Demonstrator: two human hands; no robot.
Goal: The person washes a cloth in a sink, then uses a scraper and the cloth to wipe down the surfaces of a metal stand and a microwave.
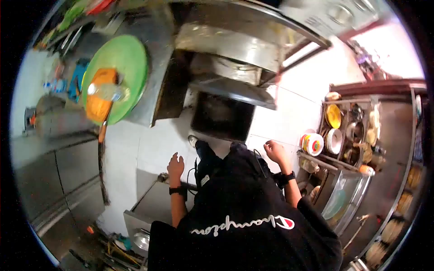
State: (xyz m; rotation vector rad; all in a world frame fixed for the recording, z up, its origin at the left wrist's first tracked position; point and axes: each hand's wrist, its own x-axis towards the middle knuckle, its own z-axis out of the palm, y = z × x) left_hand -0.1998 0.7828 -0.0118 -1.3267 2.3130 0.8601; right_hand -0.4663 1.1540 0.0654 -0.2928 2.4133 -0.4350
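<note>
Right fingers (269, 145) hang empty, apart from the white tub (313, 144).

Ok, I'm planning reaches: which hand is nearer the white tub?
Right. The right hand is toward the white tub, not touching; the left hand is on the body's far side.

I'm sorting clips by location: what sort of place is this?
Probably a working kitchen: a rack holds stacked white plates, a green round board or tray sits on a metal counter, and metal shelving stands nearby.
</note>
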